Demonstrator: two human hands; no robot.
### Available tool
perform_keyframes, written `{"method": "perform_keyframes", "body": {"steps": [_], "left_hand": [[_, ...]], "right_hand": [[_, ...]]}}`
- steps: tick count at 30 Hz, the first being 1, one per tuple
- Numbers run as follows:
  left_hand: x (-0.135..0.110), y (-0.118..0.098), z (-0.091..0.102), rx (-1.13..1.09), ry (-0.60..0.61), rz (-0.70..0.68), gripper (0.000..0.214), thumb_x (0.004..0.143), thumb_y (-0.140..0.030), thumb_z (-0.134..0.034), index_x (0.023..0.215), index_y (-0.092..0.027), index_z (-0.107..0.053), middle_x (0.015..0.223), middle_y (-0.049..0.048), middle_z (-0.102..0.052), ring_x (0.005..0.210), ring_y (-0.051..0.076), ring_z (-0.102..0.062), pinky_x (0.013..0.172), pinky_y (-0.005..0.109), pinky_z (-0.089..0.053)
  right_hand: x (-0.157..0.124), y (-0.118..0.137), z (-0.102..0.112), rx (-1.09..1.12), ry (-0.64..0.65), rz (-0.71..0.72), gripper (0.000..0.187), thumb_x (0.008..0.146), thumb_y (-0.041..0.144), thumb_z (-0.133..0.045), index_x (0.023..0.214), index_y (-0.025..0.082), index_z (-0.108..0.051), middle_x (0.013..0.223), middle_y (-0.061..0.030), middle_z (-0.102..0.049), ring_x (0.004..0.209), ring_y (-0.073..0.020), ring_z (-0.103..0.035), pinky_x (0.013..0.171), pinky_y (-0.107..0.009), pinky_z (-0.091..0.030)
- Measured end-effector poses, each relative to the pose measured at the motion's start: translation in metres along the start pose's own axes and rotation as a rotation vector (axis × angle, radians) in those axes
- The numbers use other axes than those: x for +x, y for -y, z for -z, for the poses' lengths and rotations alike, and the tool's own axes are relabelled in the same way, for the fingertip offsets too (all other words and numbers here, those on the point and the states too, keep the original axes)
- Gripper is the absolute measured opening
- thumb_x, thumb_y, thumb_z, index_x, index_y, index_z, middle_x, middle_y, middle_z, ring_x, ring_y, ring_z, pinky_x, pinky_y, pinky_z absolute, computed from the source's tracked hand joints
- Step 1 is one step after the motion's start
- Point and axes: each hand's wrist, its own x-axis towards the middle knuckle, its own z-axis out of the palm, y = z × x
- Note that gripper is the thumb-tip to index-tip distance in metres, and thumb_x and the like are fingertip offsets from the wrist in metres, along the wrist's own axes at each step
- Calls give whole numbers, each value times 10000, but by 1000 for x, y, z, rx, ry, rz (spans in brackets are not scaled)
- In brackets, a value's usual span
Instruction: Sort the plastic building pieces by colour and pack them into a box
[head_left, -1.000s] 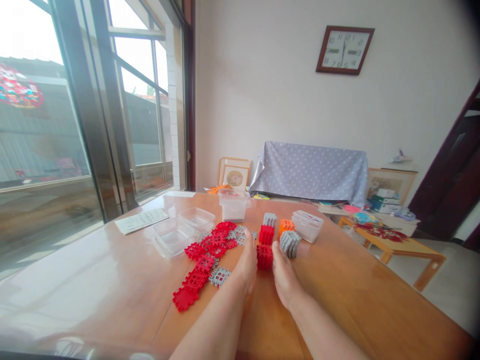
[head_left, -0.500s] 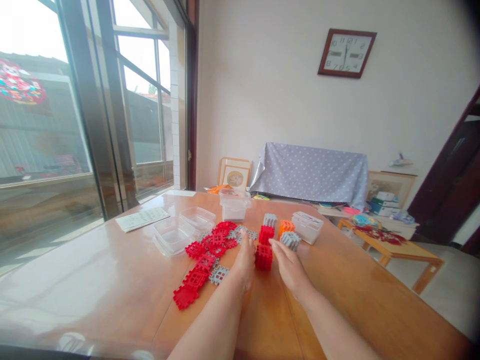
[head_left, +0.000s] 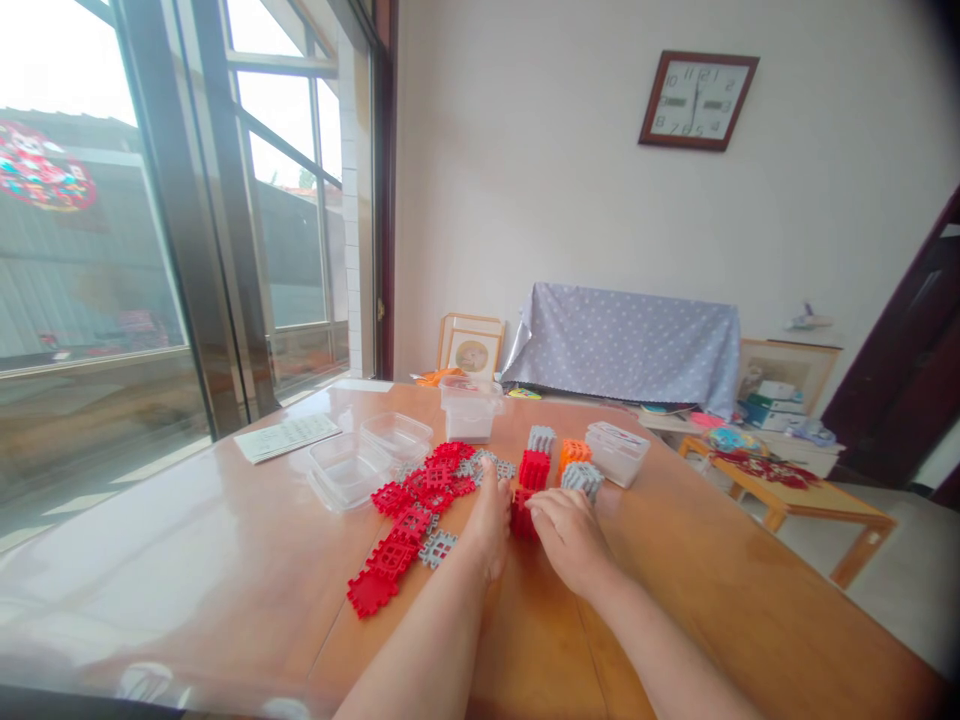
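Observation:
A short upright stack of red interlocking plastic tiles (head_left: 523, 524) stands on the table between my hands. On its left side, my left hand (head_left: 490, 520) is held edge-up with the fingers straight; whether it touches the stack I cannot tell. My right hand (head_left: 574, 540) has bent fingers over the stack's right part, hiding much of it. Just behind are another red tile stack (head_left: 534, 469), a grey stack (head_left: 541, 438), an orange stack (head_left: 575, 453) and a second grey stack (head_left: 582, 479). Left of my hands lie loose red tiles (head_left: 397, 555) and a grey tile (head_left: 437, 548).
Open clear plastic containers (head_left: 349, 470) sit at the left, beside a printed sheet (head_left: 287, 437). Another clear tub (head_left: 469, 425) stands at the back, and a lidded box (head_left: 616, 455) is right of the stacks. A low wooden table (head_left: 810, 505) stands beyond the right edge.
My right hand has moved left onto the near red stack, its fingers now bent over it. My left hand and the loose tiles look unmoved.

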Motion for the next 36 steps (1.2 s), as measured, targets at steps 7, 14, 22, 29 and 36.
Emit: {"method": "perform_keyframes", "body": {"steps": [7,14,22,29,36], "left_hand": [[1,0,1,-19,-18,-4,1103,791,-895,-184,1583,-128,-168,1657,112,-106,1535,273,-79,1247,395,-52],[-4,0,-1,-43,-25,-31,1109,796,-887,-226,1586,-112,-147,1658,129,-77,1534,280,-86,1247,382,-66],[-4,-2,1,-56,-15,12,1074,810,-875,-234,1585,-136,-152,1668,104,-54,1540,252,-62,1247,377,-80],[-3,-1,4,-56,-1,32,1049,812,-869,-267,1571,-146,-210,1667,105,-69,1538,276,-56,1247,387,-81],[-9,-2,-1,-32,24,5,1096,807,-874,-243,1595,-126,-103,1667,89,-2,1539,265,-14,1252,371,-34]], "right_hand": [[-5,-4,-2,123,-139,-100,347,984,299,-387,1087,232,-711,1137,-67,-710,1104,-236,-588,996,-375,-415],[-16,-20,-11,188,-38,-592,321,928,323,-374,1137,216,-594,1023,-81,-727,909,-232,-673,768,-321,-472],[-17,-27,-27,297,1,-601,410,881,289,-401,1262,189,-517,896,-57,-722,840,-213,-662,728,-291,-450],[-17,-27,-25,303,-11,-613,431,869,279,-415,1275,184,-525,889,-55,-729,829,-207,-665,712,-281,-447],[-19,-27,-29,345,-45,-565,406,860,271,-420,1239,179,-532,805,-41,-714,766,-210,-669,687,-291,-459]]}}
